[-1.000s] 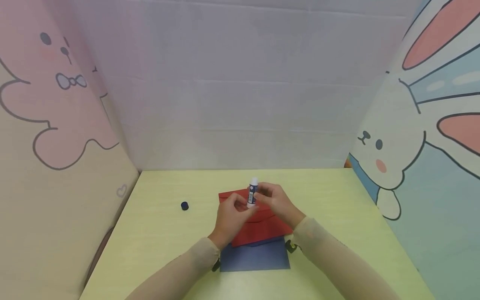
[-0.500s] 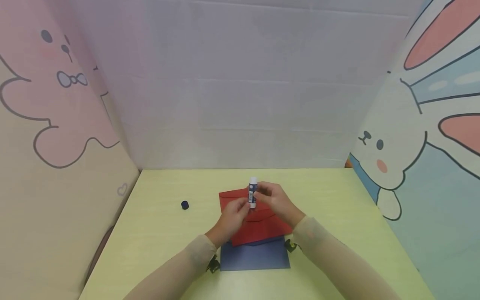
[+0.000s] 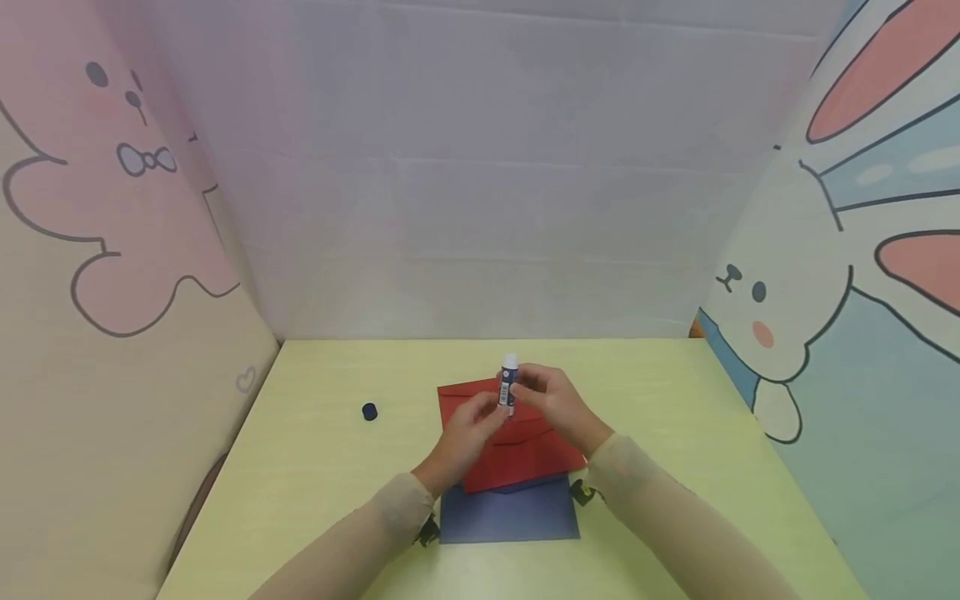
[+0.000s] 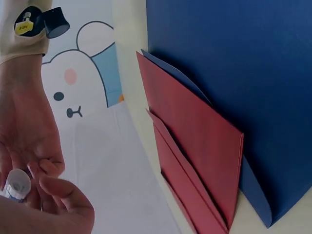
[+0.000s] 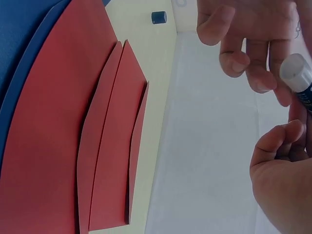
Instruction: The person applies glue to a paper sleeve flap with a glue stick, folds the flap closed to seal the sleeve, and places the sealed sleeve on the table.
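Note:
An uncapped glue stick (image 3: 508,385) stands upright between my hands, its white end up and its dark blue label facing me. My right hand (image 3: 558,407) pinches its barrel from the right. Low on the stick, my left hand (image 3: 467,435) grips the base between thumb and fingers; the thumb covers part of that base. From below, the right wrist view shows the base's hollow white end beside the left fingers (image 5: 261,78). Under both hands lies a red envelope (image 3: 525,468) with its flap raised, partly on top of a blue envelope (image 3: 510,518).
The small dark blue cap (image 3: 369,412) sits on the pale yellow table (image 3: 322,492), left of the envelopes. A pale cloth wall (image 3: 480,208) rises at the table's back edge. Printed cartoon panels stand on both sides.
My left hand has shifted its fingers around the base, from an arched grasp to a flatter pinch. The glue stick has moved only slightly; the right hand, envelopes and cap stay put.

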`<state>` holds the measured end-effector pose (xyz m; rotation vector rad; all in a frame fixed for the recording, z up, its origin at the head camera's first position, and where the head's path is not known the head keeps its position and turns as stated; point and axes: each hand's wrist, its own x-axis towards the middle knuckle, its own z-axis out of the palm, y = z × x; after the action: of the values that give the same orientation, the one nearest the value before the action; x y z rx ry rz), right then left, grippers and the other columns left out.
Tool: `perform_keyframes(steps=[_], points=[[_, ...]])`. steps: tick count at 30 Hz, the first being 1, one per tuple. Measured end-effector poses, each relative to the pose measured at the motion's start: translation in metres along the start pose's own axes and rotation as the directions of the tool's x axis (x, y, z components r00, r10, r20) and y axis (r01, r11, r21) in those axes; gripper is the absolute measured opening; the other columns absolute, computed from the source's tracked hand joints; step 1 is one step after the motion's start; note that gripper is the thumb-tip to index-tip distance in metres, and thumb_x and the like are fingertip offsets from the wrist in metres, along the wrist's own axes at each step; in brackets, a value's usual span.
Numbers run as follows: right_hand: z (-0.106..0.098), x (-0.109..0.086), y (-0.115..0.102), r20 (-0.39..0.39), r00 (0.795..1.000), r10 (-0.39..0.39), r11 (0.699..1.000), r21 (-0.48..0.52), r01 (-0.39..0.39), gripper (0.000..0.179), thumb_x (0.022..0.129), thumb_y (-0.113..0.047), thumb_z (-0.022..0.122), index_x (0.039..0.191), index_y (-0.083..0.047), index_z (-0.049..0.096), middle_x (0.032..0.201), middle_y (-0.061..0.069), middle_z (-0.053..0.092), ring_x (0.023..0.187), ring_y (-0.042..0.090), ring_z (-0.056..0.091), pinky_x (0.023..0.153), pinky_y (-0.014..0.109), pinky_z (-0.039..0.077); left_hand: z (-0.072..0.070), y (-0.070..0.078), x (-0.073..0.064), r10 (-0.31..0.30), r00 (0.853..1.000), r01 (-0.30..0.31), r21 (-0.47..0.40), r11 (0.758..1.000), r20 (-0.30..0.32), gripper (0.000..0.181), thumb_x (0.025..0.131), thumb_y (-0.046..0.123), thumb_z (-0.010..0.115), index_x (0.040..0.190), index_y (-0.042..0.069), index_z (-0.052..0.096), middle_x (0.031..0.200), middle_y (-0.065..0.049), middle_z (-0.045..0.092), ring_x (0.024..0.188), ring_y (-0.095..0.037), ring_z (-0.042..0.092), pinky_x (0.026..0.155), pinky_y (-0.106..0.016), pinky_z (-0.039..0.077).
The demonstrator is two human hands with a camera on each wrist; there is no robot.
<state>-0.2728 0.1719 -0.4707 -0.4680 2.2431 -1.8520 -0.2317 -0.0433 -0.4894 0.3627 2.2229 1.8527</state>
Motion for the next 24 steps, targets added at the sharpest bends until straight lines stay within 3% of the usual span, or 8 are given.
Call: perform_keyframes(steps=[3, 6, 9, 17, 21, 24], points=[[-0.001, -0.0008, 0.0001, 0.004, 1.0, -0.013, 1.0, 0.007, 0.012, 0.036, 0.117, -0.008, 0.069, 0.146, 0.013, 0.071, 0.125, 0.012, 0.081, 0.112, 0.016, 0.071, 0.109, 0.035, 0.06, 0.0047, -0.0014, 0.002, 0.045, 0.994, -0.036, 0.091, 0.995, -0.098, 0.032, 0.113, 0.039, 0.081, 0.129, 0.011, 0.075, 0.121, -0.008, 0.079, 0.113, -0.017, 0.069, 0.093, -0.031, 0.059], [-0.0006, -0.001, 0.0003, 0.005, 1.0, -0.022, 1.0, 0.008, 0.022, 0.033, 0.116, -0.008, 0.07, 0.142, 0.013, 0.073, 0.122, 0.011, 0.081, 0.109, 0.015, 0.071, 0.103, 0.028, 0.06, 0.0081, -0.0002, 0.0022, 0.066, 0.981, -0.04, 0.143, 0.989, -0.181, 0.034, 0.104, 0.039, 0.092, 0.113, 0.013, 0.071, 0.109, -0.008, 0.079, 0.101, -0.017, 0.07, 0.087, -0.03, 0.059], [-0.0004, -0.0018, 0.0005, 0.003, 1.0, -0.022, 1.0, 0.0, 0.022, 0.032, 0.116, -0.008, 0.071, 0.14, 0.012, 0.073, 0.121, 0.01, 0.08, 0.108, 0.014, 0.07, 0.102, 0.027, 0.059, 0.0096, 0.0023, 0.0013, 0.072, 0.975, -0.039, 0.16, 0.986, -0.208, 0.036, 0.102, 0.035, 0.095, 0.105, 0.012, 0.068, 0.101, -0.007, 0.078, 0.093, -0.016, 0.068, 0.079, -0.027, 0.058], [0.0002, -0.0027, 0.0016, 0.006, 1.0, -0.017, 1.0, -0.011, 0.017, 0.03, 0.117, -0.009, 0.07, 0.14, 0.01, 0.074, 0.12, 0.008, 0.08, 0.109, 0.015, 0.069, 0.102, 0.029, 0.059, 0.0082, 0.0043, 0.001, 0.066, 0.981, -0.036, 0.166, 0.985, -0.184, 0.033, 0.103, 0.03, 0.093, 0.104, 0.007, 0.068, 0.097, -0.011, 0.075, 0.085, -0.016, 0.063, 0.071, -0.025, 0.053], [-0.0009, -0.0029, 0.0, 0.008, 1.0, -0.021, 1.0, -0.011, 0.021, 0.029, 0.117, -0.009, 0.069, 0.14, 0.009, 0.074, 0.122, 0.01, 0.08, 0.111, 0.016, 0.069, 0.105, 0.031, 0.06, 0.0061, 0.0033, 0.0021, 0.054, 0.993, -0.041, 0.125, 0.991, -0.101, 0.025, 0.113, 0.026, 0.082, 0.117, 0.002, 0.075, 0.105, -0.013, 0.079, 0.09, -0.014, 0.065, 0.077, -0.024, 0.055], [-0.0018, -0.0027, -0.0007, 0.009, 1.0, -0.007, 1.0, -0.003, 0.007, 0.03, 0.118, -0.009, 0.068, 0.141, 0.009, 0.074, 0.121, 0.005, 0.078, 0.111, 0.017, 0.068, 0.105, 0.031, 0.059, 0.004, 0.0024, 0.0029, 0.011, 1.0, -0.011, 0.042, 0.999, 0.002, 0.027, 0.122, 0.022, 0.067, 0.129, -0.002, 0.076, 0.105, -0.015, 0.074, 0.088, -0.016, 0.061, 0.078, -0.026, 0.053]])
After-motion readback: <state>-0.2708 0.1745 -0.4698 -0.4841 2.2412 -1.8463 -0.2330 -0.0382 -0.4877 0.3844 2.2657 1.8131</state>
